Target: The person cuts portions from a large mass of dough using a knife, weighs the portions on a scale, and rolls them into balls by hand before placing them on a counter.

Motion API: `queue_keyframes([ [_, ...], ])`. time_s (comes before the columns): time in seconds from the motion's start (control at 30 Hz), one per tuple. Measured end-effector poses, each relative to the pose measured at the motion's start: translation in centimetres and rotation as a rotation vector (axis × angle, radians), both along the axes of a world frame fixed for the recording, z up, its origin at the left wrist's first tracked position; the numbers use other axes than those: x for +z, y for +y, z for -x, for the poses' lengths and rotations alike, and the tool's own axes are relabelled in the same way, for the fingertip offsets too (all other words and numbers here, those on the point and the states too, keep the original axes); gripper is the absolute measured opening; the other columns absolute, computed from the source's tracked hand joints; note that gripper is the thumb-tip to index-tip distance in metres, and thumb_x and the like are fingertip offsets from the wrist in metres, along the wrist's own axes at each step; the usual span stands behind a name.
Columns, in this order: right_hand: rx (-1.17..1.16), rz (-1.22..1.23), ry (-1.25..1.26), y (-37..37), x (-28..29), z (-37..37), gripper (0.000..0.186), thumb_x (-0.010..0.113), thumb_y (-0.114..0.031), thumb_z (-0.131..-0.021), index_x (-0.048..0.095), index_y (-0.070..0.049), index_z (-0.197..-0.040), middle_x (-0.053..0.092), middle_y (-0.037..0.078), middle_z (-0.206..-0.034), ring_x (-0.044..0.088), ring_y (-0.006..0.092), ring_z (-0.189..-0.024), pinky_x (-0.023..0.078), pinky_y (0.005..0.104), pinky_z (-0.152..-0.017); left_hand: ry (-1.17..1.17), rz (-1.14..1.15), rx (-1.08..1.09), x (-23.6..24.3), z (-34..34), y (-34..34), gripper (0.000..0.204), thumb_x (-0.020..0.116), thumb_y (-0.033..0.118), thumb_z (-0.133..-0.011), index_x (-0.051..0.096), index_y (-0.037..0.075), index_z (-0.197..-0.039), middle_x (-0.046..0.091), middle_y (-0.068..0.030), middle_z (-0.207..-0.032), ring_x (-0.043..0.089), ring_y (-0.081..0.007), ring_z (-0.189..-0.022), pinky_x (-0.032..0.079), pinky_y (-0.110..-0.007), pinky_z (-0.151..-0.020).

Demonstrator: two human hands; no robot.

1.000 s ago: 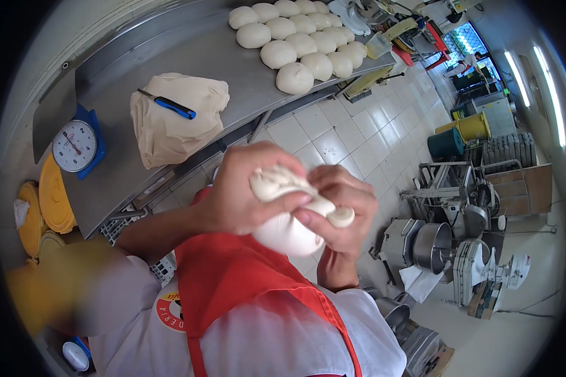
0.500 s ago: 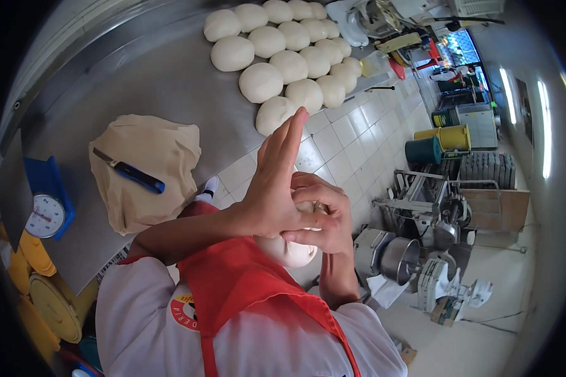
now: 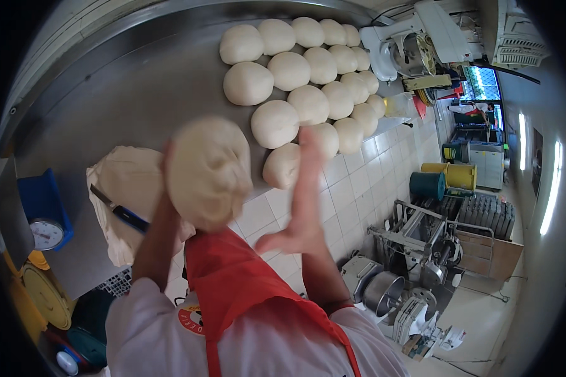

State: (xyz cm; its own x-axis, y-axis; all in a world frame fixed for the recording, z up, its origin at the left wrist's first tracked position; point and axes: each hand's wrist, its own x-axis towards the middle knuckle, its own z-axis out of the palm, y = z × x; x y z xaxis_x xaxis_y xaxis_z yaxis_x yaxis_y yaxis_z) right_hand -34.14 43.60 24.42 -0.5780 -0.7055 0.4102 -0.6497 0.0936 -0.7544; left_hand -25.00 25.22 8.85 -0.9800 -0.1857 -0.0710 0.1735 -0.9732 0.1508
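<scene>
A large ball of pale dough [image 3: 209,173], its visible face creased and puckered, is raised before my chest and slightly smeared by motion. My left hand [image 3: 168,182] supports it from the left and underneath; most of those fingers are hidden by the dough. To the right, apart from the ball, my right hand [image 3: 303,213] is open, blurred, with thumb spread and fingers stretched up. Several smooth dough balls [image 3: 275,124] lie in rows on the metal table [image 3: 151,88]. Beside my left forearm sits a bulky dough mass [image 3: 122,182] with a blue-handled knife [image 3: 127,217] on it.
A blue dial scale [image 3: 47,213] stands at the table's left end. Beyond the far end of the rows is a white mixer [image 3: 415,47]. Tiled floor [image 3: 358,182] runs along the right, with a steel mixing bowl [image 3: 383,293], machines and yellow and green bins [image 3: 427,184].
My hands, together around the dough before, are now apart. The left has carried the ball up and left, turning its creased side into view; the right has opened out. The view has shifted.
</scene>
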Motion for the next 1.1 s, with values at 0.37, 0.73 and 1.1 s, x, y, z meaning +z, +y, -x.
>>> queue_keyframes([
  [0.37,-0.602,-0.371,-0.486,14.2,-7.3,-3.0,0.066,0.081,-0.006,-0.082,0.053,-0.01,-0.142,0.051,0.013,-0.137,0.061,0.0247,-0.112,0.054,0.0374,-0.092,-1.12,2.121,0.219,-4.9,23.6,-19.0,0.092,0.071,0.064,-0.081,0.038,0.02,-0.155,0.037,-0.0093,-0.159,0.053,-0.0375,-0.129,0.052,-0.047,-0.096],
  [0.73,-0.042,-0.419,-0.356,6.9,-12.9,-15.5,0.055,0.078,-0.01,-0.085,0.057,-0.008,-0.136,0.064,0.014,-0.12,0.065,0.0257,-0.101,0.054,0.0363,-0.084,-0.334,0.83,0.367,-3.8,0.1,-16.3,0.078,0.046,0.063,-0.1,0.032,0.01,-0.156,0.044,-0.0138,-0.154,0.041,-0.0296,-0.142,0.033,-0.047,-0.115],
  [1.1,0.184,-0.622,0.184,-17.0,-20.5,-26.5,0.061,0.061,-0.008,-0.084,0.051,-0.013,-0.144,0.058,0.025,-0.122,0.061,0.045,-0.105,0.05,0.0474,-0.096,-1.12,1.34,0.665,-7.8,-40.0,1.3,0.077,0.077,0.049,-0.084,0.048,0.013,-0.145,0.053,-0.0141,-0.139,0.05,-0.029,-0.128,0.041,-0.047,-0.106],
])
